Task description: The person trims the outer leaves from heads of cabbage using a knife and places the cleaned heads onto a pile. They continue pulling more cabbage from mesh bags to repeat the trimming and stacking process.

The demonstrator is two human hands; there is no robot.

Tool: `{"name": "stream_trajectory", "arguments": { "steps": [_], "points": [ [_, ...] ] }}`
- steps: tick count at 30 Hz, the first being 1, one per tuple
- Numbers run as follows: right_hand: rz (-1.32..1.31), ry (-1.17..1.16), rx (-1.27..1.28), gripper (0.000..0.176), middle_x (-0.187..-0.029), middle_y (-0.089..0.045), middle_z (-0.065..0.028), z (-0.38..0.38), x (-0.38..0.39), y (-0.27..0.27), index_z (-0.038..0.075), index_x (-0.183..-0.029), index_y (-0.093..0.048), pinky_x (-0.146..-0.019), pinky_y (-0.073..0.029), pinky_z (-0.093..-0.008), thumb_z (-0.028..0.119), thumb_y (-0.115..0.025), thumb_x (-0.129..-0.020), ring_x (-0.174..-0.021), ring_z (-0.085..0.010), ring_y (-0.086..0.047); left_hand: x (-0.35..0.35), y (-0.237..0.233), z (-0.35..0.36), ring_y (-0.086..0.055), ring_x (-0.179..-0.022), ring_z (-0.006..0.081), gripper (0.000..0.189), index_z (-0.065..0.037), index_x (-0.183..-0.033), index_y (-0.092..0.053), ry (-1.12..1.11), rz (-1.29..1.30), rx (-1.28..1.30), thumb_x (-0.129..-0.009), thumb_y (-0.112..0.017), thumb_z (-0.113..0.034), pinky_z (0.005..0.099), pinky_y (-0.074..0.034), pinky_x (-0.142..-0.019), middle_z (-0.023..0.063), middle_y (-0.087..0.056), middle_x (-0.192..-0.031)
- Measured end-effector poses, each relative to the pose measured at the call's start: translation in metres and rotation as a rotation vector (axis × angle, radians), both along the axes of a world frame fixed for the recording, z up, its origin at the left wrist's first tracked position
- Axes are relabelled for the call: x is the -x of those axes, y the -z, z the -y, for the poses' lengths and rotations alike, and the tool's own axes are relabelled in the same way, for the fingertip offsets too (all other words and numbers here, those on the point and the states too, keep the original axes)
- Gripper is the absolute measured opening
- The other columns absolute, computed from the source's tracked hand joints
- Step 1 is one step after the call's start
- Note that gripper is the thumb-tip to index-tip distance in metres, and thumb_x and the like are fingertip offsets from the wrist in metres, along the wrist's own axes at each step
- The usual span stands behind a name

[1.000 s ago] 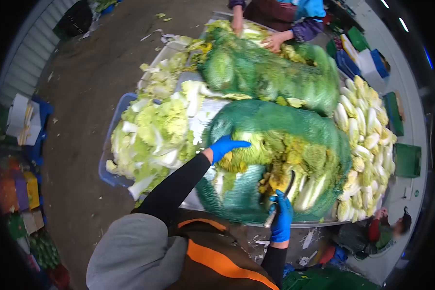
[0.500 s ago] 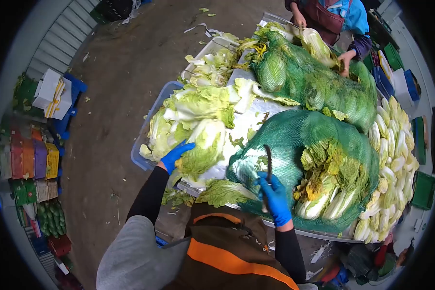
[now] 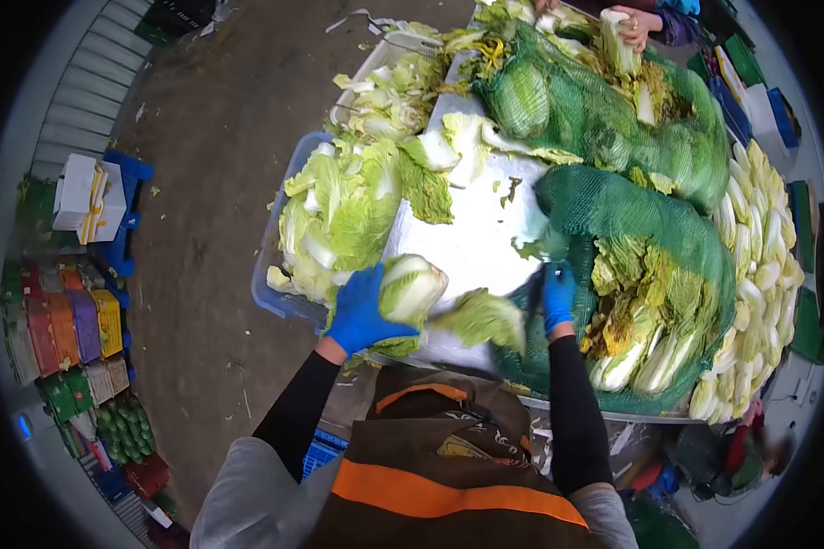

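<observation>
My left hand [image 3: 364, 316], in a blue glove, grips a trimmed napa cabbage [image 3: 416, 285] at the near left of the metal table. Its cut white base points right. My right hand [image 3: 558, 295], also gloved, is closed at the left edge of the near green net bag [image 3: 650, 206]. Blur at its fingertips hides most of the knife it held a moment ago. Between my hands lies a loose cabbage leaf [image 3: 485, 320], smeared by motion. Untrimmed cabbages [image 3: 645, 352] with yellowed leaves show at the bag's opening.
A clear tub [image 3: 267, 274] of stripped leaves stands at the left, a white basket [image 3: 357, 78] of leaves behind it. Another full net bag [image 3: 604, 119] lies farther back, where a co-worker's hand [image 3: 639, 27] holds a cabbage. Trimmed cabbages [image 3: 751, 247] are piled at the right.
The left hand has moved nearer and now grips a bare cabbage. The right hand has shifted right and away from me. The near bag's left side has been drawn back, baring more table.
</observation>
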State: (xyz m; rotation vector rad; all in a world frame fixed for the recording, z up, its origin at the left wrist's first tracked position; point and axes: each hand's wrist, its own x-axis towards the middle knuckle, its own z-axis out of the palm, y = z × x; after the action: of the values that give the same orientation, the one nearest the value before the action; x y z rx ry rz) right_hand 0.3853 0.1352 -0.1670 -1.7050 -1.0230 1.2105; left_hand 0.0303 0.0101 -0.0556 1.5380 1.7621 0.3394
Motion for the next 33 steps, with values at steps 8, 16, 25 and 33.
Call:
{"name": "stream_trajectory", "arguments": {
  "steps": [8,16,25,33],
  "points": [
    [0.436,-0.73,-0.244,0.028,-0.092,-0.066,-0.0206,0.052,0.099,-0.141,0.008,-0.115,-0.062,-0.068,-0.052,-0.0393,0.021,-0.056,-0.091,-0.079,-0.0327,-0.066,-0.043,-0.004,-0.021,-0.048,-0.116,0.0385,0.114,0.001,-0.137,-0.033,-0.125,-0.224,0.052,-0.053,-0.085,-0.056,0.0484,-0.039,-0.096,0.0239,-0.048,-0.127],
    [0.587,-0.88,-0.227,0.018,-0.075,-0.064,-0.0167,0.053,0.121,-0.109,0.008,-0.088,-0.059,-0.056,-0.048,-0.0456,0.026,-0.055,-0.091,-0.066,-0.036,-0.062,-0.048,0.012,-0.015,-0.049,-0.111,0.0377,0.099,0.0,-0.131,-0.038,-0.191,-0.205,-0.068,-0.057,-0.084,-0.046,0.0478,-0.04,-0.092,0.022,-0.049,-0.121],
    [0.884,-1.07,-0.308,0.008,-0.073,-0.062,-0.0119,0.057,0.125,-0.072,0.009,-0.092,-0.054,-0.052,-0.05,-0.0405,0.014,-0.051,-0.086,-0.062,-0.0279,-0.065,-0.046,0.015,-0.015,-0.047,-0.112,0.0374,0.099,-0.001,-0.132,-0.036,-0.198,-0.207,-0.061,-0.058,-0.084,-0.046,0.0478,-0.039,-0.093,0.0216,-0.049,-0.121],
    [0.938,-1.124,-0.333,0.013,-0.072,-0.061,-0.0127,0.051,0.12,-0.043,0.005,-0.095,-0.051,-0.049,-0.049,-0.0394,0.012,-0.052,-0.085,-0.056,-0.0278,-0.062,-0.047,0.015,-0.013,-0.048,-0.11,0.0383,0.099,0.0,-0.133,-0.035,-0.172,-0.223,-0.07,-0.06,-0.082,-0.047,0.0488,-0.038,-0.092,0.0228,-0.048,-0.121]
  ]
}}
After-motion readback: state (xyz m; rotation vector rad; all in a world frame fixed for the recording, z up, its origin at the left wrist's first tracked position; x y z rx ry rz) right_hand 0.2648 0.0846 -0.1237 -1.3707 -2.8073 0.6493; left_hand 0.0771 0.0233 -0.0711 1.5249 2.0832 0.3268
